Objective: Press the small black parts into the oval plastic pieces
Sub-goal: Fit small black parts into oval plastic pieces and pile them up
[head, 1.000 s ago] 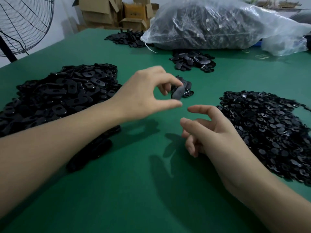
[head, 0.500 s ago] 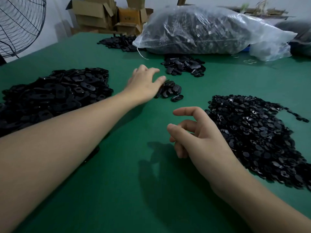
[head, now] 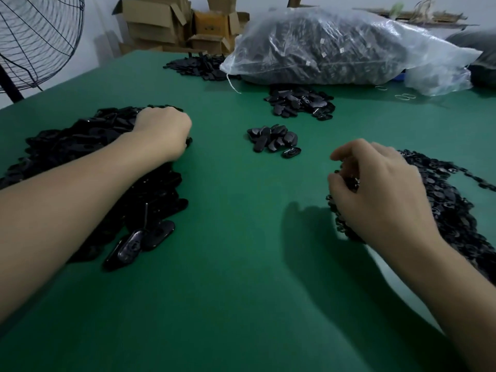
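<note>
Black ovals [head: 80, 140] under left hand [head: 163, 132], grip hidden; right hand [head: 375, 194] perhaps pinching small parts [head: 451, 205]

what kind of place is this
Probably a small factory or workshop assembly bench: heaps of black plastic parts on a green table, a big clear bag stuffed with more, and opened cardboard boxes stacked behind.

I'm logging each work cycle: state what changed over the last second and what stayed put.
The left hand let go of the oval piece it pinched over the small centre pile and moved left onto the big heap of oval pieces, fingers curled into it. The right hand moved right onto the small black parts, curling round some. The centre pile and plastic bag stayed put.
</note>
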